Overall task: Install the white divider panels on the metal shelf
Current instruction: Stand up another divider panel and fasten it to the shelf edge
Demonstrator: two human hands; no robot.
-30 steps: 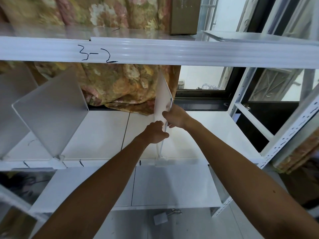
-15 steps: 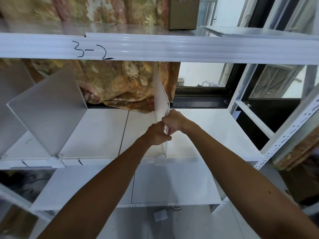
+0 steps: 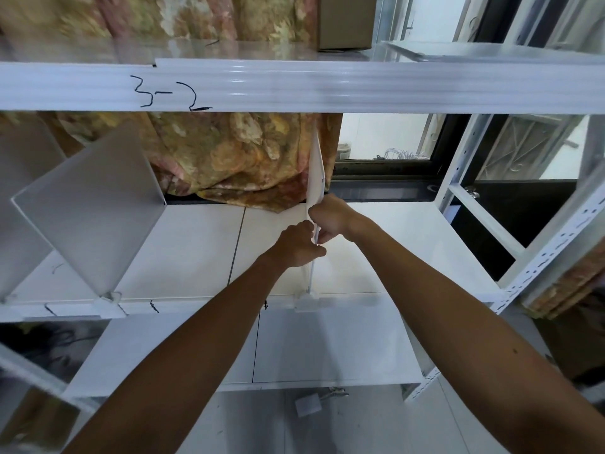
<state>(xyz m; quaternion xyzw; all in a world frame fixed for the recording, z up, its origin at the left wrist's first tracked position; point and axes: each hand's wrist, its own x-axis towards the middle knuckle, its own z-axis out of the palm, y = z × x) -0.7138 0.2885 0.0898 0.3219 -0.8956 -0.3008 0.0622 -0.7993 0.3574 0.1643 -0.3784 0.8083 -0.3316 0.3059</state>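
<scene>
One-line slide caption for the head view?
Both hands, left hand and right hand, grip a white divider panel standing edge-on in its clip.

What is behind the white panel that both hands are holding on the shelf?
Behind the panel held by the left hand and the right hand hangs a flowered curtain, and right of it a dark window frame. The panel covers the curtain's edge.

The white divider panel (image 3: pixel 316 172) has swung from a rightward lean to nearly upright, now seen almost edge-on. Both hands have closed in on its front edge, the left hand (image 3: pixel 299 245) just below the right hand (image 3: pixel 329 217).
</scene>
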